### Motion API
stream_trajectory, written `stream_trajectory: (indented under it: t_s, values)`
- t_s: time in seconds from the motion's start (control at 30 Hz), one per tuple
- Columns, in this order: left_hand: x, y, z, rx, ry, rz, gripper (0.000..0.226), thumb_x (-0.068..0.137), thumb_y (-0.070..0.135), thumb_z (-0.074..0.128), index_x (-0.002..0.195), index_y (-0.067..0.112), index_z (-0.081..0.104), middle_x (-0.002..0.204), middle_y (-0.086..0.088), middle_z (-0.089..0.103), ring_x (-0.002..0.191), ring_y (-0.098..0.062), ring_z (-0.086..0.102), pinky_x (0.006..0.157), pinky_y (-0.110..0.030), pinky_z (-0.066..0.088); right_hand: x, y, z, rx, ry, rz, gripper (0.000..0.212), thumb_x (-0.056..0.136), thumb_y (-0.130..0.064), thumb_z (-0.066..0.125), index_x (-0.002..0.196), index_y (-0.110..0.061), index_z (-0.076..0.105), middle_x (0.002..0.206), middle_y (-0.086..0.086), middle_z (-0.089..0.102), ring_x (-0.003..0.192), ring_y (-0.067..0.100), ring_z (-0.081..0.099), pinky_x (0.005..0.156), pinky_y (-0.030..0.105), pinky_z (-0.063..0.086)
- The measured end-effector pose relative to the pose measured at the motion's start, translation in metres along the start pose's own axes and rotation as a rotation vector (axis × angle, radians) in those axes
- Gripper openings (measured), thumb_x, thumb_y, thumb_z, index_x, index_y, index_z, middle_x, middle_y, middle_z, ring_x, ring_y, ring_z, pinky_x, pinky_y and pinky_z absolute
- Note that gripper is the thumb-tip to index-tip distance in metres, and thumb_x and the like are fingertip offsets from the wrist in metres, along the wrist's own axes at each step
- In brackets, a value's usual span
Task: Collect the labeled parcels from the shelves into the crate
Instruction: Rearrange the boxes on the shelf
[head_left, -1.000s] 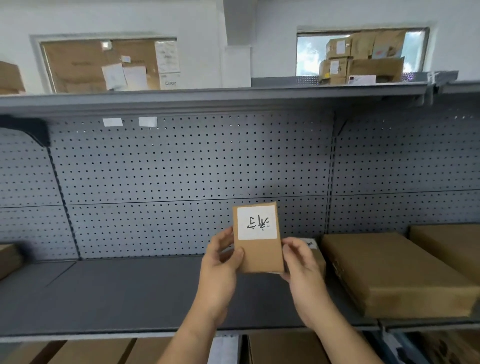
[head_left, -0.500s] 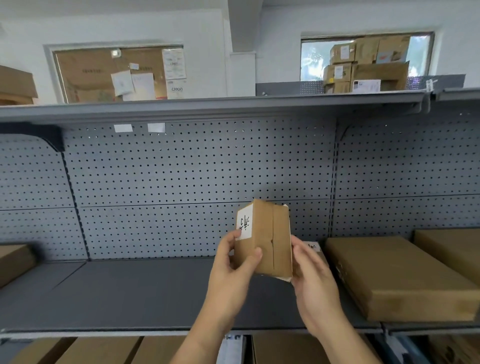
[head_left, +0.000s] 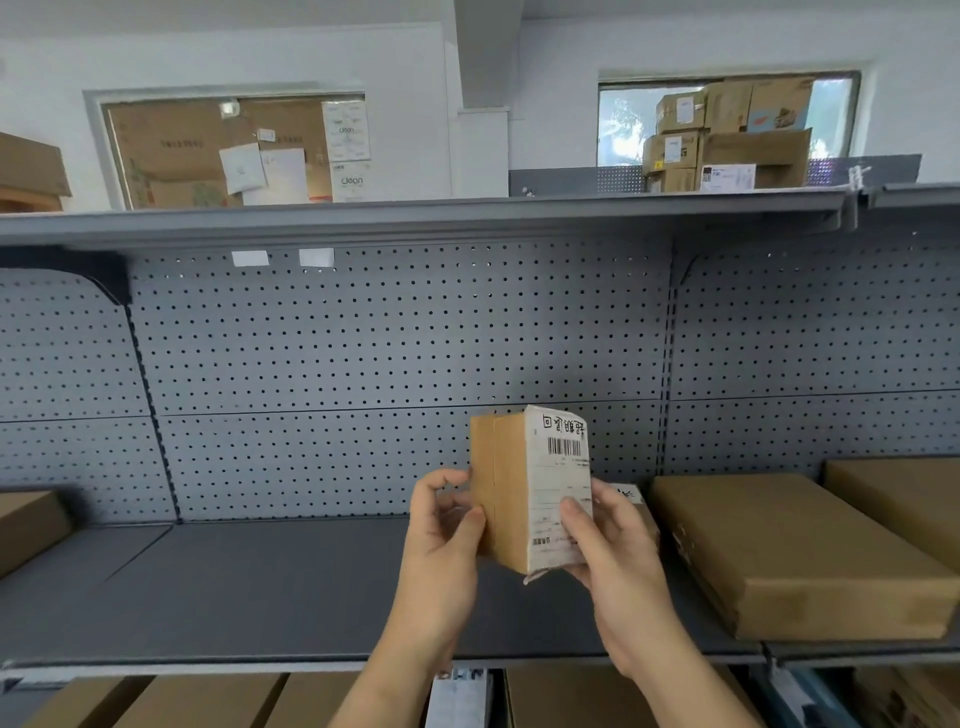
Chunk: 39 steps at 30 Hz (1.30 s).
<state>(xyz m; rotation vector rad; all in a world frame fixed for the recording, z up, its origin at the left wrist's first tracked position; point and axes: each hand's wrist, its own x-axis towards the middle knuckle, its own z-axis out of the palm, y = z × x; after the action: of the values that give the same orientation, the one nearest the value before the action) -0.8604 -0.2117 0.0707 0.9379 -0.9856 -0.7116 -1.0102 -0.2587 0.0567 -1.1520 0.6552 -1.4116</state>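
Up in front of the pegboard, both hands clasp a small parcel, left hand and right hand pinching opposite sides, above the grey shelf. Just right lies a flat brown box.

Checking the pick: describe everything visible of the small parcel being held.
The small parcel is a brown cardboard box held upright above the shelf. A white label with barcode and handwriting covers its right face, lower corner peeling. The left hand grips its left edge; the right hand holds the labelled face, thumb on the label.
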Motion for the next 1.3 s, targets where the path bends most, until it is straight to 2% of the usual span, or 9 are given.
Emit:
stream_trajectory:
  t_s: [0.13, 0.23, 0.37, 0.53, 0.67, 0.77, 0.87, 1.13, 1.3]
  values:
    - [0.001, 0.005, -0.002, 0.037, -0.14, -0.049, 0.034, 0.092, 0.037, 0.072, 0.122, 0.036, 0.057, 0.106, 0.009, 0.069, 0.099, -0.013, 0.068, 0.08, -0.032, 0.058, 0.001, -0.001, 0.006, -0.059, 0.054, -0.097, 0.037, 0.089, -0.014, 0.074, 0.123, -0.02, 0.061, 0.113, -0.005, 0.075, 0.105, 0.011, 0.071, 0.081, 0.027, 0.06]
    - [0.002, 0.005, -0.002, 0.076, -0.13, -0.043, 0.053, 0.085, 0.023, 0.081, 0.126, 0.036, 0.051, 0.116, 0.007, 0.069, 0.108, -0.016, 0.068, 0.085, -0.037, 0.06, -0.001, -0.003, 0.01, -0.065, 0.017, -0.129, 0.034, 0.093, -0.01, 0.068, 0.124, -0.021, 0.062, 0.111, -0.008, 0.075, 0.104, 0.007, 0.07, 0.079, 0.019, 0.057]
    - [0.004, 0.001, 0.001, -0.092, -0.074, -0.103, 0.047, 0.087, 0.012, 0.076, 0.124, 0.03, 0.052, 0.114, 0.001, 0.072, 0.109, -0.02, 0.069, 0.082, -0.034, 0.059, -0.003, 0.006, 0.008, 0.01, -0.011, -0.042, 0.061, 0.08, -0.035, 0.078, 0.135, -0.037, 0.052, 0.126, -0.01, 0.07, 0.117, 0.008, 0.066, 0.086, 0.025, 0.052]
    - [0.003, -0.005, 0.004, -0.163, -0.15, -0.149, 0.042, 0.085, 0.023, 0.077, 0.116, 0.035, 0.051, 0.12, -0.006, 0.071, 0.114, -0.027, 0.068, 0.095, -0.05, 0.056, -0.006, 0.008, 0.009, 0.108, -0.107, 0.061, 0.091, 0.056, -0.049, 0.096, 0.134, -0.028, 0.053, 0.126, 0.003, 0.072, 0.119, 0.024, 0.067, 0.099, 0.047, 0.052]
    - [0.019, 0.008, -0.011, -0.066, -0.146, -0.086, 0.062, 0.07, 0.044, 0.085, 0.121, 0.046, 0.05, 0.131, -0.004, 0.064, 0.124, -0.025, 0.061, 0.107, -0.053, 0.047, 0.007, -0.009, -0.006, 0.072, -0.092, 0.042, 0.066, 0.071, -0.015, 0.087, 0.129, -0.021, 0.058, 0.12, 0.011, 0.073, 0.111, 0.03, 0.07, 0.086, 0.045, 0.056]
    - [0.041, 0.031, -0.026, 0.065, -0.278, -0.079, 0.064, 0.069, 0.049, 0.079, 0.126, 0.044, 0.051, 0.134, -0.007, 0.061, 0.121, -0.025, 0.061, 0.109, -0.051, 0.046, 0.016, -0.025, -0.02, -0.044, -0.152, 0.05, 0.067, 0.057, -0.03, 0.084, 0.122, -0.032, 0.066, 0.119, 0.011, 0.073, 0.104, 0.028, 0.071, 0.079, 0.043, 0.055]
    - [0.05, 0.041, -0.027, 0.183, -0.444, -0.121, 0.043, 0.079, 0.03, 0.076, 0.117, 0.035, 0.058, 0.12, -0.004, 0.07, 0.111, -0.026, 0.068, 0.102, -0.048, 0.053, 0.021, -0.037, -0.027, -0.127, -0.212, 0.048, 0.056, 0.068, -0.027, 0.08, 0.121, -0.038, 0.067, 0.12, 0.007, 0.073, 0.1, 0.024, 0.072, 0.073, 0.041, 0.056]
    - [0.024, 0.007, -0.011, -0.09, -0.14, -0.047, 0.035, 0.094, 0.008, 0.068, 0.116, 0.033, 0.059, 0.12, -0.001, 0.071, 0.115, -0.028, 0.065, 0.095, -0.046, 0.056, 0.004, -0.014, -0.009, 0.026, -0.029, -0.029, 0.079, 0.074, -0.046, 0.084, 0.139, -0.055, 0.041, 0.129, -0.01, 0.068, 0.121, 0.014, 0.065, 0.1, 0.044, 0.051]
    - [0.001, -0.01, -0.001, -0.147, -0.091, -0.058, 0.044, 0.078, 0.02, 0.08, 0.11, 0.037, 0.055, 0.116, -0.004, 0.071, 0.117, -0.033, 0.063, 0.094, -0.049, 0.056, 0.004, -0.01, -0.002, 0.022, 0.027, -0.034, 0.058, 0.083, -0.026, 0.084, 0.132, -0.031, 0.055, 0.123, -0.002, 0.073, 0.117, 0.02, 0.068, 0.099, 0.047, 0.054]
